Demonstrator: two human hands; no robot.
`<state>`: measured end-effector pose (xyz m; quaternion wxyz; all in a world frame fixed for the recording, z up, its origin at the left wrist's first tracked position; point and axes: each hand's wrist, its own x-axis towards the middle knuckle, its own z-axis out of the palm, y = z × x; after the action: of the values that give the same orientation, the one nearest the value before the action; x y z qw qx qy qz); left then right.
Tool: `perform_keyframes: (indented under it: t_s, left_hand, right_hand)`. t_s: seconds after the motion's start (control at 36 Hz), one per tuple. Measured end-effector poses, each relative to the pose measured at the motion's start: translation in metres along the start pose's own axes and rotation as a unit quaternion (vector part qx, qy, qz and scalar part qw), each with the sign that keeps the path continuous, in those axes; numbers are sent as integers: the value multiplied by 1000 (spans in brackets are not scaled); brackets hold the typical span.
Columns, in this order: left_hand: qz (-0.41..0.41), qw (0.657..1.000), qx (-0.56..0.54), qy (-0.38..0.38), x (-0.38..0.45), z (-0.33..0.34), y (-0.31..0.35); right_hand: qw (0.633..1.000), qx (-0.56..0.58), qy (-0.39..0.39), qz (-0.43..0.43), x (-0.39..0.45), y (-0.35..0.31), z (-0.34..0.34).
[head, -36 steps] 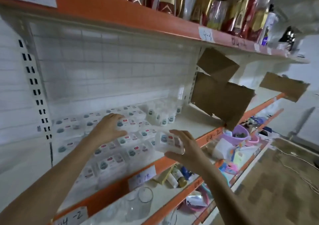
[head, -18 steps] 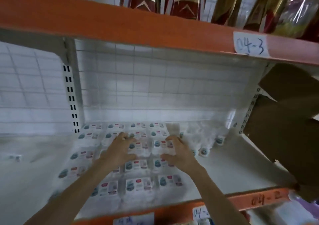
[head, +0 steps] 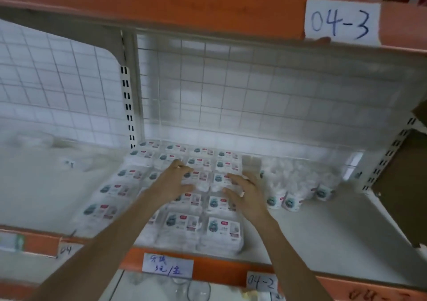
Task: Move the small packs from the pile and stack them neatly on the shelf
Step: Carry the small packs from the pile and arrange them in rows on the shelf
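**Both hands flat over the stacked packs, mid-shelf**

I see both forearms reaching in from 6 o'clock, converging toward the middle of the shelf (head: 323, 236). The left hand (head: 172, 183) lies palm down with fingers spread and nearly straight, resting on the stacked packs (head: 203, 199); it grips nothing. The right hand (head: 248, 196) is likewise palm down, fingers extended and slightly splayed, tips on a pack in the rightmost column; it holds nothing either. A ring shows on one finger of each hand.

The packs sit in neat rows and columns, filling the left-centre of the shelf from the back grille to the front orange edge. One pack lies between the two hands, touched by fingertips from both sides.

The loose pile (head: 298, 183) of unsorted packs lies at 3 o'clock from the right hand, near but not touching it, heaped against the back grille.

Paper labels: "04-3" (head: 342, 21) on the upper rail at 1 o'clock, "04-2" (head: 261, 282) on the lower rail.
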<state>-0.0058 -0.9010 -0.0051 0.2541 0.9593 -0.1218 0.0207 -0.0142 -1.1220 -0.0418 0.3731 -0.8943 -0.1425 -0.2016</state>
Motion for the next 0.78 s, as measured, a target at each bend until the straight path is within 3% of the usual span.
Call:
perform_keyframes:
  t_s: [0.17, 0.31, 0.42, 0.56, 0.78]
  left_hand:
    - [6, 1000, 22, 5, -1, 0, 2]
    - [8, 998, 64, -23, 3, -8, 6]
    - [1, 991, 135, -23, 3, -17, 13]
    - [8, 993, 120, -3, -13, -25, 11]
    - [44, 973, 150, 171, -108, -51, -30]
  right_hand:
    - [994, -67, -80, 22, 1, -16, -12]
    - [986, 5, -127, 109, 8, -17, -18]
    - [973, -95, -174, 119, 14, -19, -21]
    - [978, -168, -125, 17, 7, -38, -27]
    - [976, -108, -111, -154, -30, -120, 9]
